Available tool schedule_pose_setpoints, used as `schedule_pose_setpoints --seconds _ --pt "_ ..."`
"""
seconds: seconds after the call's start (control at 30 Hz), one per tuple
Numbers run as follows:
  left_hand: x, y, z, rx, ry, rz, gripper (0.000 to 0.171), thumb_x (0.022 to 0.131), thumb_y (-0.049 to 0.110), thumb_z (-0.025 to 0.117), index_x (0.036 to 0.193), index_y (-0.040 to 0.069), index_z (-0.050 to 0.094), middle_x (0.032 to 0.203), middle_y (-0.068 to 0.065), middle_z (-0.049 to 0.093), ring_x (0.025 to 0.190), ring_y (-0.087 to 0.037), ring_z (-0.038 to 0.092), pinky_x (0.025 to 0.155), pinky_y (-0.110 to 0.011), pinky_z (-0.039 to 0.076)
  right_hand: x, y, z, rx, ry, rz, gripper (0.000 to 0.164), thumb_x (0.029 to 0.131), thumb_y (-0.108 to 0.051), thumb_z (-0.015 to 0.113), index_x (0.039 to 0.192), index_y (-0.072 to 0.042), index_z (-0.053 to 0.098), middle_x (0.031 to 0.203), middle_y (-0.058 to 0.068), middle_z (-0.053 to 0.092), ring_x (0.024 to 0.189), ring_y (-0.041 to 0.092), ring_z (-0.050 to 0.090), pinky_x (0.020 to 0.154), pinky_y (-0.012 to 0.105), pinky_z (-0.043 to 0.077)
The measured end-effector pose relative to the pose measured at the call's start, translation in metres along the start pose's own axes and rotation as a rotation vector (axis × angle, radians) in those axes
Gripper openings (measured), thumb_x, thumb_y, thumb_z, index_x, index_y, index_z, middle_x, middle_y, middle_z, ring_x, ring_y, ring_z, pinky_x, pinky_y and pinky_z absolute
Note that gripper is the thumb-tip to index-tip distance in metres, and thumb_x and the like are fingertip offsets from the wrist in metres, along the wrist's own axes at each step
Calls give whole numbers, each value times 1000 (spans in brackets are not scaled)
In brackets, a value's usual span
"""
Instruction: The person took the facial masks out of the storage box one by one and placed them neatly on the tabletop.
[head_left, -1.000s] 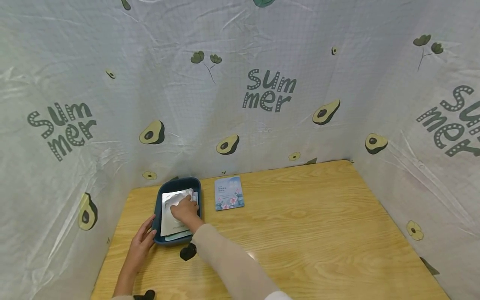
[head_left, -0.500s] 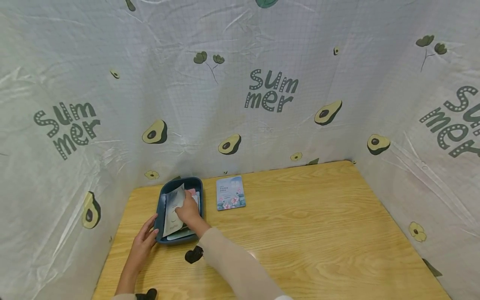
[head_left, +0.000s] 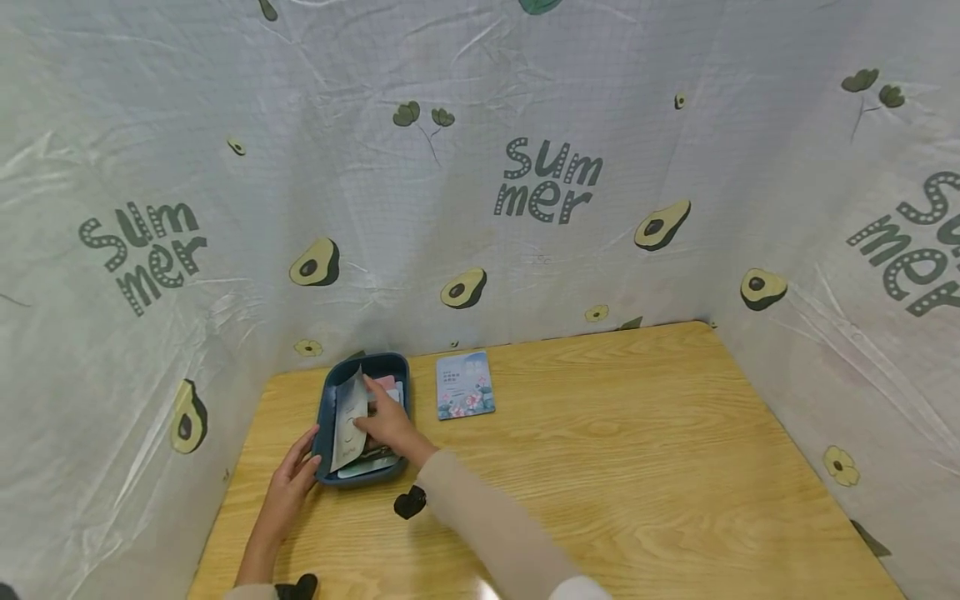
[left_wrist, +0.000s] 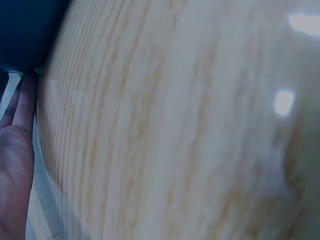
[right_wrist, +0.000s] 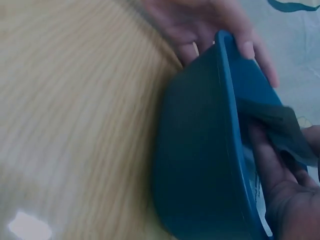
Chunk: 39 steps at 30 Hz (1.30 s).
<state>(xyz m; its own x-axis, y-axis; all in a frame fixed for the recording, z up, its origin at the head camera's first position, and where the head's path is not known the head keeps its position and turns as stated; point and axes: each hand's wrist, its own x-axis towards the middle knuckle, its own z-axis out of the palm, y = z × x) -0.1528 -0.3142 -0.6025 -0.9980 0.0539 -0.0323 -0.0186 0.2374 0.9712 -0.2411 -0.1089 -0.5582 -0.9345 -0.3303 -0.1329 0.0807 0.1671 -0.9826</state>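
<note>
In the head view a dark blue plastic bin [head_left: 326, 408] stands at the table's left. My left hand [head_left: 288, 475] holds its left near corner, thumb and fingers about the rim; the right wrist view shows this left hand [right_wrist: 200, 20] at the top. My right hand [head_left: 393, 423] reaches into the bin and pinches a flat silvery packet [head_left: 349, 425] by its right edge. That packet stands tilted up, leaning toward the left wall. Under it lie other flat packets, among them a pink one [head_left: 386, 382] and a pale green one [head_left: 367, 467]; the rest are partly covered.
To the right of the bin lies a blue booklet-like packet [head_left: 465, 385] with pink flowers. The wooden table [head_left: 600, 450] ends at a white curtain [head_left: 525, 275] printed with avocados, which surrounds it on the back and both sides.
The silvery packet lay flat under my right hand; its right side has been raised and it now tilts left, baring packets beneath. My left hand keeps its place on the bin.
</note>
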Motion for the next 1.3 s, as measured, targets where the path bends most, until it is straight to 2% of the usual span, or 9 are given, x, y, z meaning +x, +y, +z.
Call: schedule_pose_setpoints --seconds 0.3,0.43,0.6,0.7,0.9,0.97,1.13,1.2,1.3 --pt "1 -1 2 12 0 -14 57 111 28 45 163 19 24 167 -22 14 139 -8 34 93 -6 41 8 -2 -9 -116 -40 -33 76 95 -4 70 158 -30 37 129 16 67 82 18 72 51 31 58" --pt "4 -2 2 19 -1 -6 57 110 30 45 163 20 25 167 -22 15 134 2 36 92 -6 40 13 -4 -15 -151 2 -73 77 93 -2 71 157 -32 40 133 13 67 93 17 72 52 29 57" --pt "7 -2 2 -7 2 7 58 110 29 46 163 17 25 166 -26 15 123 15 40 92 -6 42 15 -7 -26 -53 -9 -104 79 94 1 70 158 -33 37 135 10 64 99 20 70 56 35 59" --pt "8 -2 1 16 15 -18 59 110 32 47 163 18 25 166 -25 16 130 5 40 91 -6 42 13 -9 -34 -5 -33 -119 79 95 1 68 159 -34 35 134 11 64 92 21 71 57 42 60" --pt "8 0 2 50 28 -78 61 109 39 47 163 23 24 168 -18 15 148 -38 28 91 -6 40 10 -11 -47 -28 -41 -159 79 97 -3 67 161 -31 30 131 12 68 80 16 72 61 46 61" --pt "7 0 2 51 29 -77 61 109 39 46 163 23 23 168 -18 14 148 -33 29 91 -6 40 9 -12 -49 -15 -47 -163 80 97 -3 67 162 -30 28 129 11 69 77 14 72 62 46 61" --pt "6 1 1 45 33 -67 61 109 38 47 163 23 25 168 -18 15 137 -3 37 91 -5 42 5 -14 -54 43 -37 -141 80 97 -4 68 161 -34 29 129 10 69 81 16 72 68 49 61" --pt "6 1 1 51 34 -65 61 109 39 47 163 23 25 168 -18 15 140 -8 37 90 -5 42 3 -14 -56 64 -29 -138 80 97 -4 69 160 -35 31 131 10 68 84 18 72 68 49 61" --pt "5 1 0 77 39 -60 61 108 38 48 163 22 25 168 -18 16 148 -31 30 90 -4 40 2 -13 -58 71 -23 -145 80 97 -5 69 160 -35 31 131 10 68 84 20 73 67 48 61"
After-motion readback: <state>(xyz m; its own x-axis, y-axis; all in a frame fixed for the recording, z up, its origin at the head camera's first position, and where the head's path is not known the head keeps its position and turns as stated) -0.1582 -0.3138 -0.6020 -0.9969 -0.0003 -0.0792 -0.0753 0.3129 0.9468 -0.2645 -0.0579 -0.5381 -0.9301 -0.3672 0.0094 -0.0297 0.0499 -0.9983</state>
